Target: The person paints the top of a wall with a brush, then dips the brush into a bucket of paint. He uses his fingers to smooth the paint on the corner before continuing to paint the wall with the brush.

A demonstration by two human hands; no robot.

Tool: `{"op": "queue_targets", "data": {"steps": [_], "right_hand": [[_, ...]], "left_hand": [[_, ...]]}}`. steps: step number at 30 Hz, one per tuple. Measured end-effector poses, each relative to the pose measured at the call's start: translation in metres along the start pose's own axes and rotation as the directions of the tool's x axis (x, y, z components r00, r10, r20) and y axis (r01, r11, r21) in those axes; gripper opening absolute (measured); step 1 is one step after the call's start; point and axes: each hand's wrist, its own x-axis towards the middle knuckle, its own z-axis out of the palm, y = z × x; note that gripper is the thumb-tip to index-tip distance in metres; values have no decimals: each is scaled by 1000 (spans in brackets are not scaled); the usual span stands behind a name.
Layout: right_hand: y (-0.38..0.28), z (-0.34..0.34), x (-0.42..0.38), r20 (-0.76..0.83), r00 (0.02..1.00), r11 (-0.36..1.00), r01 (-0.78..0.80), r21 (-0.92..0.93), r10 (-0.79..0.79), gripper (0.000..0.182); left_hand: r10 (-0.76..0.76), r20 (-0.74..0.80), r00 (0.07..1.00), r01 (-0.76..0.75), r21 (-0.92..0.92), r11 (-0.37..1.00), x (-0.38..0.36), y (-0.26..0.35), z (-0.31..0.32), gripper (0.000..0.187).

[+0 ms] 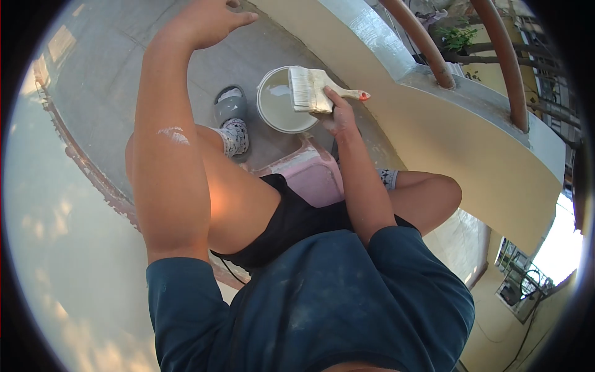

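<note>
A gray tiled floor (180,93) meets a curved cream wall (427,133). Between the legs is a pink stool (314,181); ahead, near the floor's wall-side edge, stands a bucket (270,109). The right hand (341,118) grips a wide paintbrush (312,90) over its rim. The left hand (211,23) is partly cropped, so I cannot tell its grip.

Coarse, matt bristles are seen on the brush (310,90), and its handle (343,93) is finished smooth. The bucket (260,113) appears to be made of plastic, and a glossy sheen is shown by the liquid (282,102) in it. Smooth pink plastic is seen in the stool (316,181), roughened by whitish smears. The low wall (427,130) is coated in matt paint. The shirt (322,291) and shorts (273,226) are made of cloth, the shirt marked by dusty smudges.
</note>
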Motion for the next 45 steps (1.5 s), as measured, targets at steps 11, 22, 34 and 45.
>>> {"op": "queue_targets", "data": {"steps": [11,22,34,45], "right_hand": [[20,22,-28,254,906,239,344,-908,-340,35],[17,17,-27,232,862,560,475,-679,-450,38],[15,13,-28,174,871,496,414,-763,-459,33],[32,-7,-24,274,828,220,421,-880,-490,35]], "left_hand": [[-103,107,989,105,-17,994,-3,17,-7,62],[-100,68,993,100,4,995,-8,15,-8,60],[-105,87,991,108,-30,994,-10,37,-10,58],[-124,159,979,122,26,992,-4,41,10,59]]}}
